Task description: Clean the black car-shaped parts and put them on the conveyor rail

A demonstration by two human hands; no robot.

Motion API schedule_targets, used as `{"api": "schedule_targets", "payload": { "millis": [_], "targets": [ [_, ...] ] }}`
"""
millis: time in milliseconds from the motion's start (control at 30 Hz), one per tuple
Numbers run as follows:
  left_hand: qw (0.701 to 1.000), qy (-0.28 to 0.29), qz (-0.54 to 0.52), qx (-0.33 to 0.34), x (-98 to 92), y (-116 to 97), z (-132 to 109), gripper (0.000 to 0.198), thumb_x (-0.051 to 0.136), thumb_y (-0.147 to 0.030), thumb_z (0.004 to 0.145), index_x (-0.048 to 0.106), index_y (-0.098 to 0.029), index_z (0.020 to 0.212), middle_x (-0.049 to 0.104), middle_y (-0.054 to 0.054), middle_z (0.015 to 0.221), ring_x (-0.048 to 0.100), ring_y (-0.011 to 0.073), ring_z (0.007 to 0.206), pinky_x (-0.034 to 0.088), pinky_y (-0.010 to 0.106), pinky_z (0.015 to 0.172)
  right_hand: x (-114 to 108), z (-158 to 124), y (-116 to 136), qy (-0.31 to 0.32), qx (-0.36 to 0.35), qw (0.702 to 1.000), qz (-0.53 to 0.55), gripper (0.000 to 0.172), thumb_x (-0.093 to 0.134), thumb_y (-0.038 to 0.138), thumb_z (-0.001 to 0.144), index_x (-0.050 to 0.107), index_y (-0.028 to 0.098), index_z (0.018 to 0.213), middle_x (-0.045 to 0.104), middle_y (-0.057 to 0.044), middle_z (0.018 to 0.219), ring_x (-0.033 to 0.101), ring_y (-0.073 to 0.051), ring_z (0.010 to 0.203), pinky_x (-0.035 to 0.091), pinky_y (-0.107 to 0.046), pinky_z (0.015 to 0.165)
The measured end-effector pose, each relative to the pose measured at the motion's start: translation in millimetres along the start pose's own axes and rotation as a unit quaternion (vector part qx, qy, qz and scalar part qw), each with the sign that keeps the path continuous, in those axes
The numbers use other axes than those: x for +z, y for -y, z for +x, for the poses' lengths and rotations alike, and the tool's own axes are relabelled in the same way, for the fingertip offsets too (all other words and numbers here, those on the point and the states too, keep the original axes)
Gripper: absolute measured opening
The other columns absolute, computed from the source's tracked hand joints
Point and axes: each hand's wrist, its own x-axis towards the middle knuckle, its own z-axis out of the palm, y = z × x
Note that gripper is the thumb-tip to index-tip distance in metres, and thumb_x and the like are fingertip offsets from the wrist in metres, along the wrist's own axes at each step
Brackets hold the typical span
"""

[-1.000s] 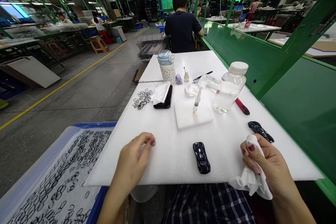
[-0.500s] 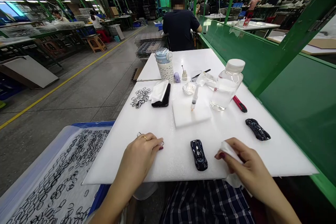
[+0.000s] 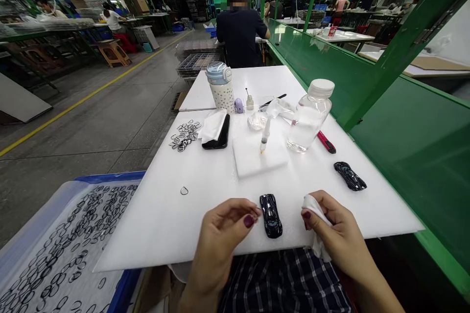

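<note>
Two black toy cars [image 3: 270, 215] on the tabletop [image 3: 147, 234]; left hand [image 3: 222, 239] pressed together beside one, right hand [image 3: 336, 227] pinching white cloth [image 3: 312, 205].

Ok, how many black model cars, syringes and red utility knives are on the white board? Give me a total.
Black model cars: 2
Syringes: 1
Red utility knives: 1
Total: 4

We had free tabletop [image 3: 147, 225] on the near left, but the black model car [image 3: 270, 215] stood between our left hand [image 3: 222, 239] and right hand [image 3: 330, 225], blocking straight passage.
</note>
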Motion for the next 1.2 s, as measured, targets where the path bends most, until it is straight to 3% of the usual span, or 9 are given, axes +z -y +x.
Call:
{"api": "schedule_targets", "payload": {
  "millis": [133,333,467,600,733,800,900,1033,1200],
  "targets": [
    [0.973,0.044,-0.217,-0.062,16.1,15,2,0.018,0.082,-0.027,0.072,0.075,-0.017,0.085,0.071,0.001,0.08,0.063,0.0074,0.073,0.054,0.015,0.075,1,-4,-2,-0.045,-0.011,0.999,0.01,0.028,0.059,0.045,0.089,0.057,0.018,0.081,0.043,0.004,0.059,0.039,-0.009,0.052,0.031,-0.02,0.046],
    [0.964,0.058,-0.249,-0.07,10.1,20,2,0.018,0.083,-0.024,0.071,0.076,-0.015,0.085,0.073,0.002,0.078,0.066,0.0075,0.071,0.055,0.013,0.072,22,-5,19,-0.103,-0.19,0.975,-0.06,0.009,0.059,0.022,0.091,0.067,0.022,0.088,0.056,0.002,0.064,0.052,-0.01,0.057,0.04,-0.02,0.052],
    [0.963,0.064,-0.253,-0.071,11.9,19,0,0.017,0.084,-0.024,0.069,0.077,-0.016,0.082,0.075,0.002,0.078,0.067,0.008,0.071,0.054,0.013,0.07,47,0,38,-0.073,-0.336,0.934,-0.098,0.018,0.055,0.009,0.089,0.067,0.017,0.1,0.061,-0.004,0.079,0.058,-0.011,0.066,0.047,-0.021,0.057],
    [0.964,0.041,-0.255,-0.069,15.4,17,-1,0.015,0.085,-0.023,0.067,0.076,-0.016,0.077,0.073,0.001,0.07,0.065,0.0076,0.066,0.053,0.013,0.067,58,0,45,-0.065,-0.409,0.888,-0.199,0.024,0.055,0.009,0.087,0.065,0.012,0.109,0.056,-0.009,0.088,0.054,-0.012,0.065,0.046,-0.022,0.053],
    [0.962,0.023,-0.263,-0.066,15.8,18,-2,0.016,0.087,-0.021,0.064,0.076,-0.016,0.075,0.074,0.0,0.071,0.066,0.0065,0.065,0.053,0.011,0.065,43,-3,53,-0.037,-0.434,0.853,-0.288,0.018,0.054,0.01,0.087,0.065,0.013,0.1,0.052,-0.006,0.082,0.046,-0.01,0.058,0.041,-0.023,0.048],
    [0.963,0.033,-0.261,-0.063,15.3,19,-2,0.016,0.087,-0.021,0.064,0.077,-0.016,0.076,0.076,0.001,0.074,0.068,0.0073,0.068,0.054,0.011,0.068,34,-3,58,-0.071,-0.433,0.841,-0.318,0.016,0.056,0.01,0.086,0.065,0.015,0.099,0.052,-0.005,0.083,0.045,-0.008,0.056,0.04,-0.022,0.048],
    [0.962,0.045,-0.263,-0.06,14.6,20,-2,0.015,0.086,-0.022,0.065,0.077,-0.017,0.076,0.076,0.001,0.073,0.068,0.0076,0.068,0.055,0.012,0.069,33,-1,60,-0.09,-0.429,0.843,-0.312,0.019,0.057,0.011,0.087,0.065,0.015,0.104,0.053,-0.005,0.086,0.048,-0.008,0.058,0.041,-0.021,0.048],
    [0.96,0.034,-0.269,-0.066,14.5,18,-2,0.016,0.087,-0.02,0.063,0.076,-0.018,0.074,0.074,-0.001,0.069,0.066,0.0058,0.064,0.053,0.011,0.065,43,1,59,-0.01,-0.436,0.852,-0.289,0.02,0.051,0.012,0.089,0.065,0.012,0.104,0.055,-0.007,0.086,0.048,-0.01,0.059,0.043,-0.022,0.051],
    [0.961,0.024,-0.267,-0.067,15.0,17,-2,0.017,0.089,-0.019,0.061,0.076,-0.018,0.073,0.076,0.0,0.072,0.068,0.0068,0.067,0.054,0.011,0.068,28,1,63,-0.007,-0.426,0.828,-0.365,0.017,0.054,0.014,0.088,0.065,0.016,0.1,0.057,-0.006,0.082,0.048,-0.01,0.055,0.041,-0.024,0.049]
  ]
}}
